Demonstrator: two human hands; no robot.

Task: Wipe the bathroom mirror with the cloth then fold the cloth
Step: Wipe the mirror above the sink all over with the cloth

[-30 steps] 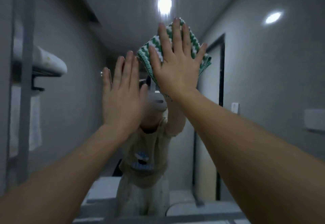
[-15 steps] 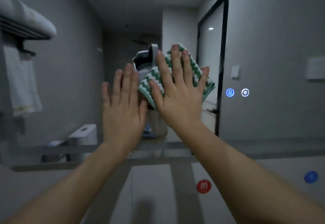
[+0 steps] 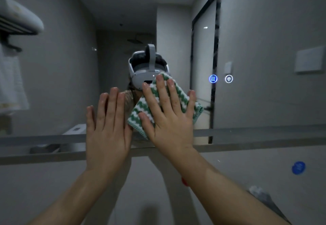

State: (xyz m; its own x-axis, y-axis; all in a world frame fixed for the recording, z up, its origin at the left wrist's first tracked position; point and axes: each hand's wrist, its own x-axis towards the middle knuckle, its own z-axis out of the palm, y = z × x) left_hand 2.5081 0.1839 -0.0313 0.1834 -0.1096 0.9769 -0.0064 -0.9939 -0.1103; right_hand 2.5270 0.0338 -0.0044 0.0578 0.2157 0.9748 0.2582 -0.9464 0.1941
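You're mid-wipe: right hand (image 3: 169,117), fingers flat, presses the cloth (image 3: 141,117) low on the mirror (image 3: 264,30). Left hand (image 3: 107,127) flat, empty, probably touching glass. Next: finish, then fold.

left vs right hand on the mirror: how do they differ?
The right hand presses the green-and-white cloth to the mirror; the left hand has nothing under it. The right hand's fingers are spread, the left hand's close together. The right hand sits higher. Both are flat, fingers straight and pointing up.
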